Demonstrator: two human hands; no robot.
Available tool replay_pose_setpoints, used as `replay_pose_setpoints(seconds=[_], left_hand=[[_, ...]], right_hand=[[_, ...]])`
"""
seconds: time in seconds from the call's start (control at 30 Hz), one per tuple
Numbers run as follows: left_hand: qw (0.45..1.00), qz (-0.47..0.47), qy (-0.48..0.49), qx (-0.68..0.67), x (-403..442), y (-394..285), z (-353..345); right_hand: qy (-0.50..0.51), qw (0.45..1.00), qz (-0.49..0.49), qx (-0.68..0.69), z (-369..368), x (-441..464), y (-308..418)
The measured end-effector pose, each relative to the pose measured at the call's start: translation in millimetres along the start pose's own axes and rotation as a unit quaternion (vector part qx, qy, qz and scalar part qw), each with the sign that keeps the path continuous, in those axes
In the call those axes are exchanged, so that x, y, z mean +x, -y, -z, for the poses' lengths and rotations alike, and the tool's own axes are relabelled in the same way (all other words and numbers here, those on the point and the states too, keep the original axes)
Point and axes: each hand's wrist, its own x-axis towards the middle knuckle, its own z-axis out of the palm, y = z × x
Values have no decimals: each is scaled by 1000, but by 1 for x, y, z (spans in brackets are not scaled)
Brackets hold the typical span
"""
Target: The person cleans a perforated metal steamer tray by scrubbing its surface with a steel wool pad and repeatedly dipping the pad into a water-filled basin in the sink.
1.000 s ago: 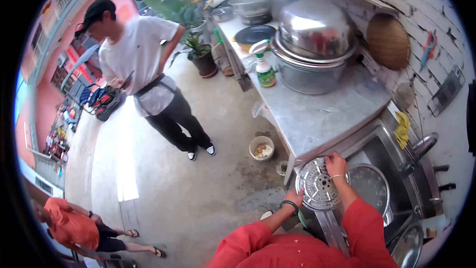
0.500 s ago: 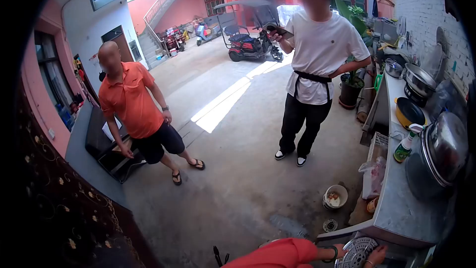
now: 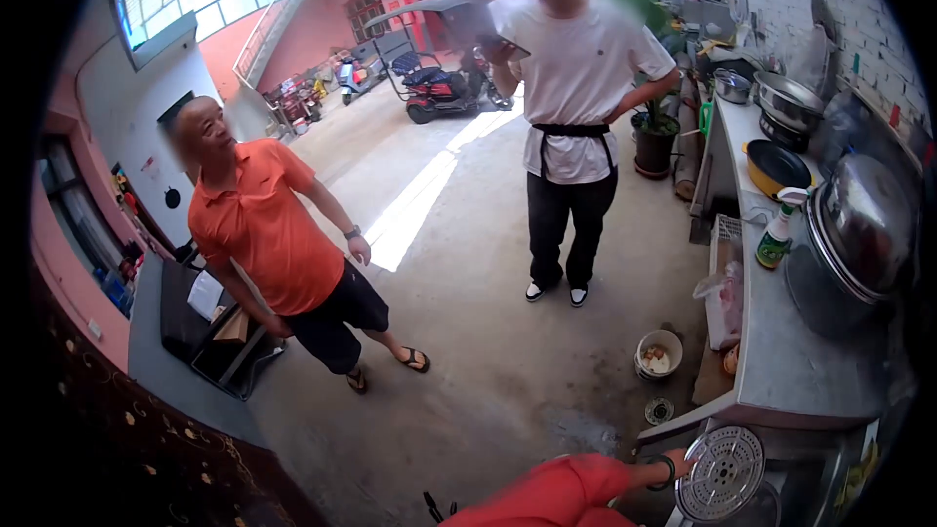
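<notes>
My left hand (image 3: 676, 465), with a dark band on its wrist, reaches from the red sleeve (image 3: 576, 488) at the bottom. Its fingers close on the left edge of a round, perforated metal steamer rack (image 3: 727, 483). The rack is tilted up over the sink (image 3: 825, 473), its holed face towards me. Below it shows part of a round metal rim (image 3: 771, 506). My right hand is not visible.
A counter (image 3: 781, 371) on the right bears a big lidded pot (image 3: 830, 283), spray bottle (image 3: 774, 242) and yellow pan (image 3: 778, 170). A white bucket (image 3: 658, 355) stands on the floor. Two people, in orange (image 3: 268, 224) and white (image 3: 581, 68), stand ahead.
The steamer rack has risen and tilted up to face me. My right hand, earlier at its right edge, has gone from sight. The view has shifted; the person in orange has raised their head.
</notes>
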Motion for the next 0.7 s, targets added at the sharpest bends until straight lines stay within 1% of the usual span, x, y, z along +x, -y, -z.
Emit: replay_pose_setpoints(seconds=[0.03,0.07,0.1,0.13,0.17,0.2,0.23,0.27,0.3,0.33,0.37,0.4,0.43,0.47,0.53,0.57,0.6,0.63,0.67,0.7], left_hand=[[1000,4,26,2,-35,-36,37],[999,-2,26,30,-37,-33,35],[999,-24,30,23,-36,-30,36],[997,21,55,48,-40,-39,44],[997,14,30,70,-42,-39,44],[999,-5,36,20,-26,-9,28],[1000,-5,24,18,-40,-32,43],[998,39,35,-19,-27,-9,32],[991,98,64,-57,-45,-44,49],[1000,1,20,-2,-21,10,29],[997,42,42,-50,-33,-12,38],[990,83,62,-98,-45,-41,49],[990,83,71,-91,-46,-41,49],[990,76,66,-102,-46,-41,49],[990,70,62,-110,-46,-38,48],[990,62,52,-117,-45,-34,46],[990,53,41,-126,-45,-33,45],[990,65,43,-120,-50,-45,48],[990,64,44,-120,-50,-45,48],[990,60,45,-118,-50,-45,49]], right_hand=[[28,999,-22,-8,4,-21,-28],[54,998,-39,-14,4,-41,-47],[76,995,-54,-17,-4,-57,-66],[93,994,-61,-19,-10,-71,-71],[113,992,-49,-25,-14,-82,-64],[118,992,-29,-43,-17,-88,-44],[199,977,-20,-67,5,-96,4],[224,974,-17,-20,11,-99,17],[199,978,-53,-47,18,-101,28],[177,978,-84,-75,24,-104,38],[173,977,-99,-71,24,-104,42],[203,960,-132,-139,21,-102,44],[232,937,-163,-205,17,-104,43],[230,937,-171,-201,5,-107,35],[203,965,-143,-89,-22,-113,21],[202,965,-146,-87,-19,-116,28],[232,962,-141,-38,-1,-121,55],[261,956,-134,10,9,-122,69],[259,956,-133,11,4,-120,65],[273,953,-129,-24,-4,-117,59]])
